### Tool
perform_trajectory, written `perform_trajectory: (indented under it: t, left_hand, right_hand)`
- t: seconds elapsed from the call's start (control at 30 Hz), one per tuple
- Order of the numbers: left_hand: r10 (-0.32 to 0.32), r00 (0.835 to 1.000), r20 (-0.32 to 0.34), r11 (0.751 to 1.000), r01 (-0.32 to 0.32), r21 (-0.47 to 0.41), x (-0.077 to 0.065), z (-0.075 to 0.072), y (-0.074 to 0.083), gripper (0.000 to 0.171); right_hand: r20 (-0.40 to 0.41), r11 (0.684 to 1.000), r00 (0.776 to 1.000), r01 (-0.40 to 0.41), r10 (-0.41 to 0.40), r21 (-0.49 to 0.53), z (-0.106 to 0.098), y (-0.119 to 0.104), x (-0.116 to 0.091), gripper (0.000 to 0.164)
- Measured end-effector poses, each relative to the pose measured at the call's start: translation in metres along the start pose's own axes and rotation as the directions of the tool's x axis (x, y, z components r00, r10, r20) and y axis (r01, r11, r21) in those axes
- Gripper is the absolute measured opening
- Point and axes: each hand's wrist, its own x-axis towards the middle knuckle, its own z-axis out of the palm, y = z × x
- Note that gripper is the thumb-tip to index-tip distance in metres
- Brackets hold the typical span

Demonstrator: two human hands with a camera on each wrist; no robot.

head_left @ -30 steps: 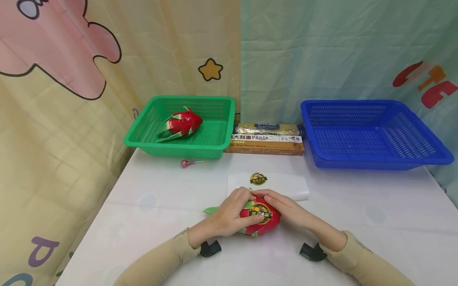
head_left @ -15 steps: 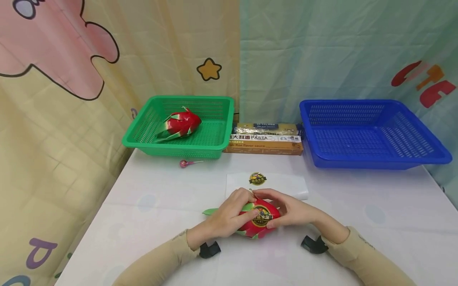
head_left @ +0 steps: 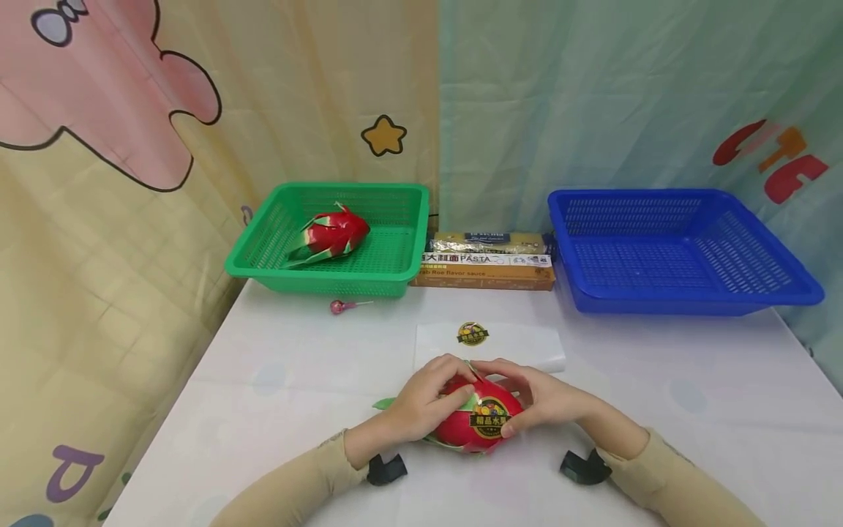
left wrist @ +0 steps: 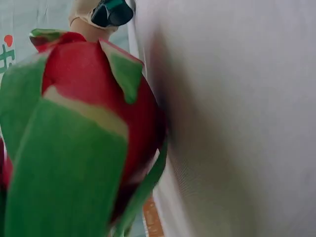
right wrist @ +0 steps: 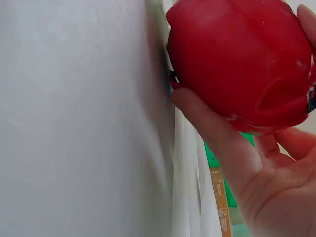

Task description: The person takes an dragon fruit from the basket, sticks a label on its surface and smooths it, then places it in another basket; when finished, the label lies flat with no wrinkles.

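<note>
Both hands hold a red dragon fruit (head_left: pixel 454 433) with green scales, low in the middle of the head view. Its front bears a round dark sticker (head_left: pixel 489 413) with gold and coloured print. My left hand (head_left: pixel 421 401) grips the leafy left half, thumb across the front. At the rounded right end my right hand (head_left: pixel 553 397) curls round it, thumb beside the sticker. The left wrist view is filled by the dragon fruit's green scales (left wrist: pixel 69 163). In the right wrist view, the right hand's fingers (right wrist: pixel 217 123) cup its smooth red end (right wrist: pixel 242 59).
Behind the hands lies a white sheet (head_left: pixel 520 348) with a similar sticker (head_left: pixel 473 334). A lollipop (head_left: pixel 339 307) lies before a green basket (head_left: pixel 329 279) holding another dragon fruit (head_left: pixel 336 233). Pasta packages (head_left: pixel 487 267) stand between it and a blue basket (head_left: pixel 691 300).
My right hand has shifted from lying along the fruit's right end to gripping it with the thumb in front. The dragon fruit has turned slightly, its sticker moving right and nearer.
</note>
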Motion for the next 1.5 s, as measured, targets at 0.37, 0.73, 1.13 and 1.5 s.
perform_trajectory:
  t: [0.37, 0.73, 1.13, 1.5]
  left_hand:
    - [0.341, 0.867, -0.364, 0.937, -0.284, 0.201, 0.037, -0.051, 0.022, 0.017]
    - [0.250, 0.924, -0.291, 0.920, -0.320, -0.226, 0.119, -0.034, 0.046, 0.012]
    - [-0.075, 0.995, 0.073, 0.941, 0.095, -0.324, 0.194, 0.041, 0.014, 0.031]
    - [-0.145, 0.984, -0.102, 0.936, 0.103, -0.337, 0.212, 0.069, 0.004, 0.022]
  right_hand:
    - [-0.230, 0.973, 0.960, 0.194, -0.162, 0.126, -0.047, -0.044, -0.054, 0.079]
    - [-0.680, 0.966, 0.719, 0.250, -0.141, 0.065, -0.119, -0.088, -0.092, 0.076]
    - [-0.858, 0.948, 0.492, -0.319, 0.149, -0.019, -0.180, -0.066, -0.100, 0.083]
    - [-0.843, 0.891, 0.522, -0.434, 0.131, -0.131, -0.206, -0.046, -0.093, 0.089]
